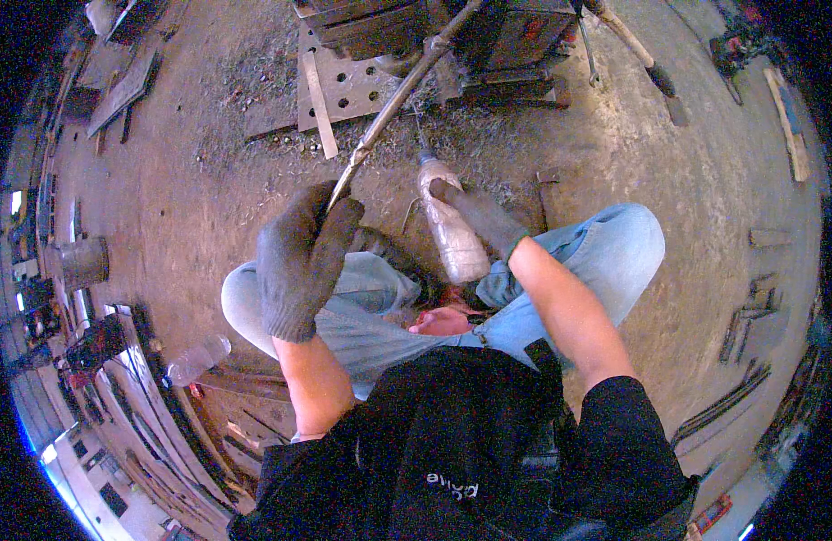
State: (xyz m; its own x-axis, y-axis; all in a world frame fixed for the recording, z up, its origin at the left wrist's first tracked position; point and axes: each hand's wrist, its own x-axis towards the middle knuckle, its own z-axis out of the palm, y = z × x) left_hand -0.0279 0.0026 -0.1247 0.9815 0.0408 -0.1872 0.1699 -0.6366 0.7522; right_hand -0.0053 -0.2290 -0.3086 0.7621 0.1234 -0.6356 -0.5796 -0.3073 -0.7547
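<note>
Black T-shirt [461, 415] cloth lies nearest in the head view; beyond it, the gloved left hand [299, 257] is closed around the near end of a long, slim rod [392, 108] that runs up to the top edge, looks stiff, and would probably feel heavy held so far to one end. Between the knees of the jeans [610, 239], the gloved right hand [479, 215] grips a whitish plastic bottle [452, 230] from its right side, neck away from the body; it should be light, squeezable and somewhat slippery, best held around the middle.
</note>
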